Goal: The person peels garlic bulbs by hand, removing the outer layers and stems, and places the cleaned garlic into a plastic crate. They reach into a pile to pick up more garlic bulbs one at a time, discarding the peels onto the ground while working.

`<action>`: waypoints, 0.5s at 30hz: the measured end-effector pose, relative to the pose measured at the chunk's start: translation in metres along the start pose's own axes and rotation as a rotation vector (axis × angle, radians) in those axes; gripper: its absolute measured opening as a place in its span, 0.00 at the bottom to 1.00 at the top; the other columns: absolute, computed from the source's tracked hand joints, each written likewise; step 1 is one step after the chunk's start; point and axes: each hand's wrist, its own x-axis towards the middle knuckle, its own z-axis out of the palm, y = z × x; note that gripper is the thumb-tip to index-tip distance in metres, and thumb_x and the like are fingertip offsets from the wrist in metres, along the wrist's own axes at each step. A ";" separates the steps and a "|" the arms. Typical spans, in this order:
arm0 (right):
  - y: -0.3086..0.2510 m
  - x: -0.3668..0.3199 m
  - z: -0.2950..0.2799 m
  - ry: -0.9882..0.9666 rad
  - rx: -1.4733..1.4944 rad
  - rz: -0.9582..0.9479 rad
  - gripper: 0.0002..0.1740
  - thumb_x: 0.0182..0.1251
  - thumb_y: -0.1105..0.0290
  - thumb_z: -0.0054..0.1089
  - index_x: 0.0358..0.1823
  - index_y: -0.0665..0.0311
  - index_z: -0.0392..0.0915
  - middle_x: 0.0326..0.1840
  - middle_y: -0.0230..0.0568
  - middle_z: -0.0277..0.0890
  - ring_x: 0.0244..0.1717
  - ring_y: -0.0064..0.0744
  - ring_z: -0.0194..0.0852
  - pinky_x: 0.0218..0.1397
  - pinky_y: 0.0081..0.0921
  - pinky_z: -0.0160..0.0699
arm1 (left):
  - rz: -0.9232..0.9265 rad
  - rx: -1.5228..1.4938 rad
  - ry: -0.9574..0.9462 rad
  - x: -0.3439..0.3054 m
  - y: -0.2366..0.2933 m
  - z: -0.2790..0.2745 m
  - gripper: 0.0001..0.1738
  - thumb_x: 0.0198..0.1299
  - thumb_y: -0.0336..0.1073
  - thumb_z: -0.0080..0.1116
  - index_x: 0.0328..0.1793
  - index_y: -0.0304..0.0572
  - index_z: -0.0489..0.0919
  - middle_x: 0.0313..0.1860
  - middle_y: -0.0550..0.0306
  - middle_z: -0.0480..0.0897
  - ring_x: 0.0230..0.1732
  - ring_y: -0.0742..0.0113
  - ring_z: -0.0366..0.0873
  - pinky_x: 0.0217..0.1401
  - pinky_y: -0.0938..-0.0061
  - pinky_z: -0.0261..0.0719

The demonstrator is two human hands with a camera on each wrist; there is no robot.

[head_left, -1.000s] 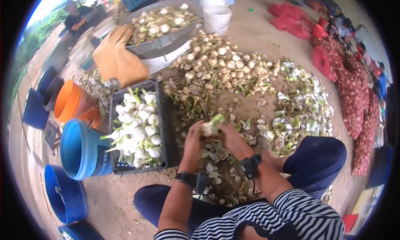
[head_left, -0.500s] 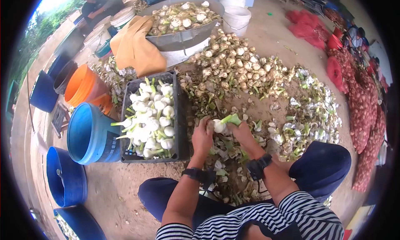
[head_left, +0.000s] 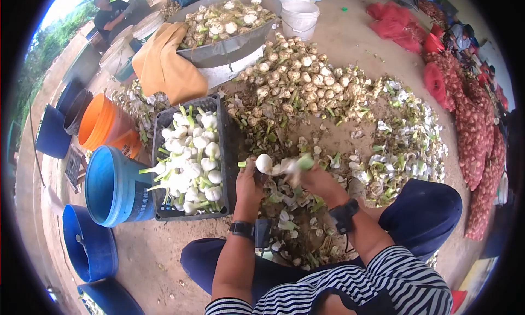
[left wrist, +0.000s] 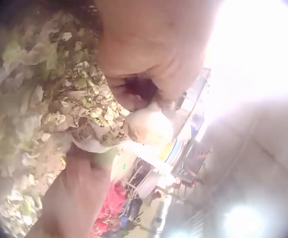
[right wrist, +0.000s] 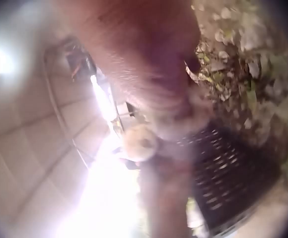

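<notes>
A white garlic bulb (head_left: 264, 163) is gripped in my left hand (head_left: 249, 185), and its green stem end (head_left: 242, 164) pokes out on the left. My right hand (head_left: 324, 184) pinches a strip of pale outer skin with a green end (head_left: 304, 162), blurred and stretched out to the right of the bulb. In the left wrist view the bulb (left wrist: 149, 127) shows a brownish base just below the curled fingers. Beside my left hand stands a black crate (head_left: 223, 151) heaped with peeled white garlic (head_left: 188, 156).
A pile of unpeeled garlic (head_left: 306, 77) and scattered skins (head_left: 407, 145) cover the ground ahead. Blue bucket (head_left: 112, 186) and orange bucket (head_left: 101, 123) stand left of the crate. A large metal basin (head_left: 235, 50) of garlic is behind, with red net sacks (head_left: 470, 134) along the right.
Earlier both hands were close together on the garlic with its green stalk toward the right hand. Now the bulb shows clean white, and the right hand draws skin away rightward.
</notes>
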 end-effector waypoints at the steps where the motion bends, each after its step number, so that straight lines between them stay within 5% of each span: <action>1: 0.008 0.003 -0.006 0.046 0.220 -0.004 0.13 0.70 0.68 0.53 0.51 0.67 0.76 0.45 0.32 0.79 0.48 0.28 0.78 0.53 0.28 0.75 | -0.013 -0.044 0.020 0.001 0.000 -0.003 0.14 0.70 0.44 0.53 0.51 0.42 0.74 0.44 0.55 0.80 0.42 0.67 0.81 0.39 0.72 0.84; 4: 0.040 0.026 -0.032 0.193 0.880 -0.019 0.16 0.69 0.67 0.53 0.54 0.66 0.74 0.42 0.35 0.80 0.47 0.29 0.78 0.51 0.28 0.76 | 0.044 -0.033 0.011 0.007 0.003 -0.011 0.17 0.71 0.49 0.48 0.53 0.44 0.72 0.48 0.56 0.80 0.47 0.65 0.81 0.43 0.72 0.86; 7: 0.019 0.041 -0.057 -0.201 -0.569 0.410 0.19 0.65 0.59 0.57 0.51 0.64 0.75 0.38 0.41 0.80 0.43 0.36 0.81 0.46 0.35 0.79 | 0.176 -0.131 0.050 0.015 0.031 -0.010 0.22 0.72 0.52 0.44 0.58 0.41 0.70 0.52 0.54 0.78 0.53 0.63 0.78 0.52 0.74 0.84; 8: 0.074 0.049 -0.073 -0.260 -0.836 0.103 0.19 0.60 0.56 0.59 0.45 0.63 0.78 0.35 0.49 0.80 0.36 0.46 0.81 0.42 0.42 0.79 | 0.266 -0.185 0.085 0.012 0.046 -0.006 0.24 0.73 0.52 0.41 0.59 0.40 0.70 0.51 0.53 0.78 0.50 0.64 0.79 0.50 0.76 0.84; 11: 0.091 0.078 -0.073 -0.275 -1.306 0.244 0.15 0.59 0.61 0.58 0.43 0.62 0.79 0.36 0.52 0.79 0.38 0.54 0.79 0.40 0.46 0.76 | 0.326 -0.256 0.174 0.007 0.060 -0.002 0.26 0.74 0.53 0.36 0.60 0.39 0.70 0.48 0.54 0.78 0.47 0.67 0.79 0.47 0.79 0.82; 15: 0.115 0.158 -0.059 -0.013 -1.250 -0.074 0.08 0.59 0.73 0.52 0.38 0.63 0.80 0.39 0.50 0.78 0.41 0.54 0.76 0.40 0.47 0.74 | 0.063 -0.039 0.011 0.008 0.033 0.003 0.25 0.74 0.51 0.38 0.62 0.37 0.69 0.41 0.57 0.78 0.43 0.69 0.78 0.43 0.79 0.79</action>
